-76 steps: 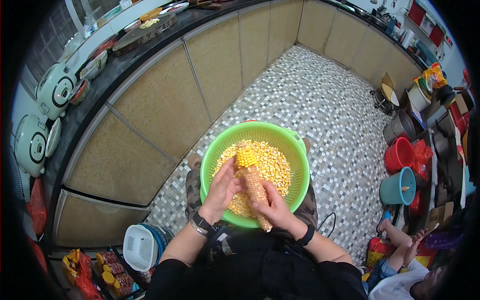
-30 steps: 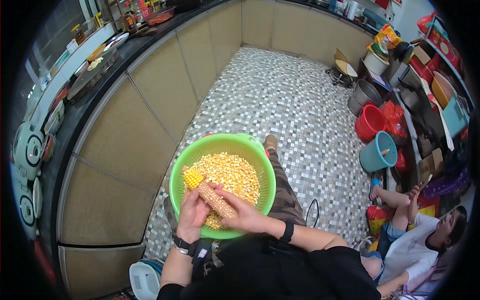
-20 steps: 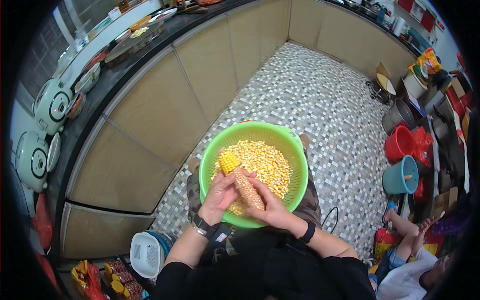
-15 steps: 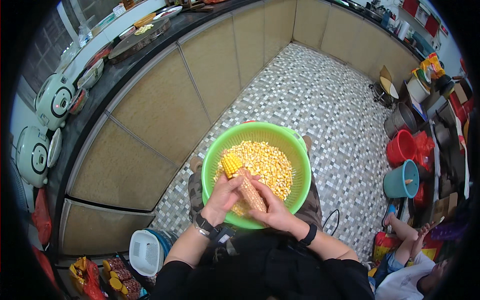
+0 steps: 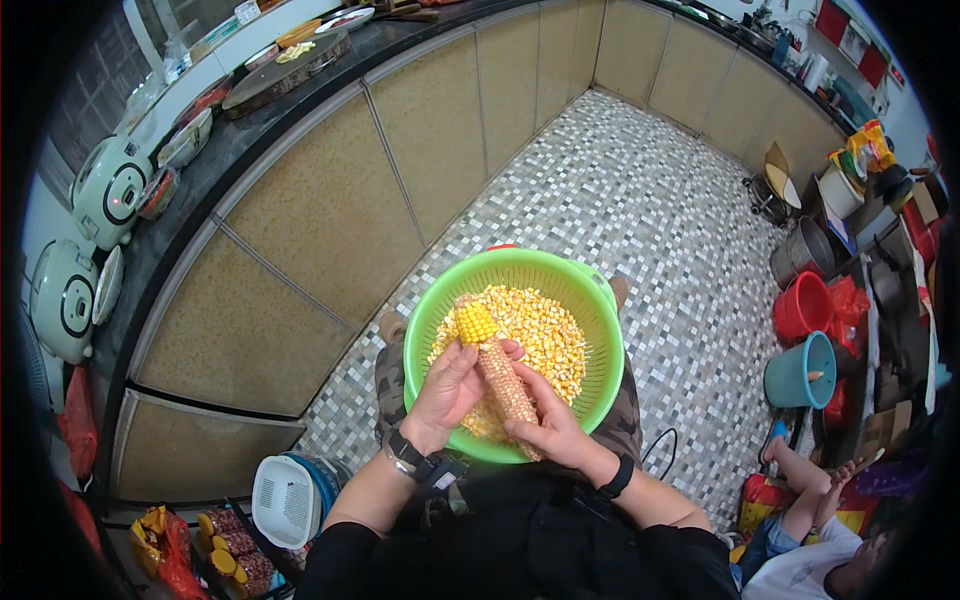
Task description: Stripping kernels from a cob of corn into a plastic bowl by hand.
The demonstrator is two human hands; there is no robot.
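Note:
A partly stripped corn cob [image 5: 507, 388] slants over the green colander basket [image 5: 606, 340] on my lap. Yellow kernels [image 5: 476, 323] still cover its far end; the rest is bare and pinkish. My right hand [image 5: 552, 428] is wrapped round the bare near end. With thumb and fingers, my left hand [image 5: 445, 388] grips the cob just below the kernel-covered end, its thumb against the edge of the kernels. Loose corn kernels [image 5: 545, 335] are heaped in the basket beneath both hands.
White and blue plastic baskets [image 5: 287, 503] stand at lower left, near jars with yellow lids [image 5: 222, 562]. Cabinets [image 5: 300, 230] run along the left. At right are a red bucket [image 5: 803, 303], a blue bucket [image 5: 800, 370] and a seated person [image 5: 810, 540] holding a phone.
The cob has shifted slightly, and my left thumb has moved up toward its kernel-covered end. My right hand keeps its hold. The view has tilted a little.

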